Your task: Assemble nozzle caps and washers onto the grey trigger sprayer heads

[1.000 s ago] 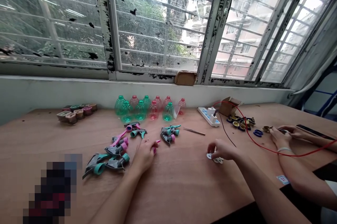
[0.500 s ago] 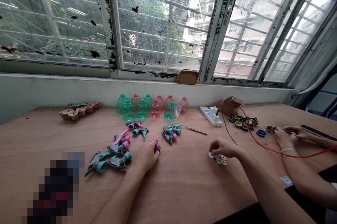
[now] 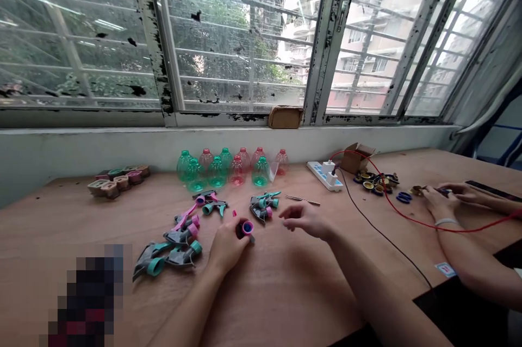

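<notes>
My left hand (image 3: 229, 242) is closed around a pink-and-grey spray trigger head (image 3: 247, 228), its round collar turned toward me. To the right, my right hand (image 3: 304, 218) hovers over the table with thumb and fingertips pinched together; anything between them is too small to make out. Just beyond lies a small cluster of teal, pink and grey trigger heads (image 3: 264, 206). More trigger heads (image 3: 179, 237) are heaped left of my left hand. The small white rings seen earlier are hidden, with my right forearm across that area.
Green and red clear bottles (image 3: 217, 172) line the wall. A white power strip (image 3: 325, 175), metal tweezers (image 3: 302, 199) and an open cardboard box (image 3: 356, 158) stand at the back. A red cable (image 3: 402, 222) crosses toward another person's hands (image 3: 442, 201) on the right.
My right hand has left the white rings and moved left, toward my left hand. My left hand has turned the trigger head so its collar opening shows.
</notes>
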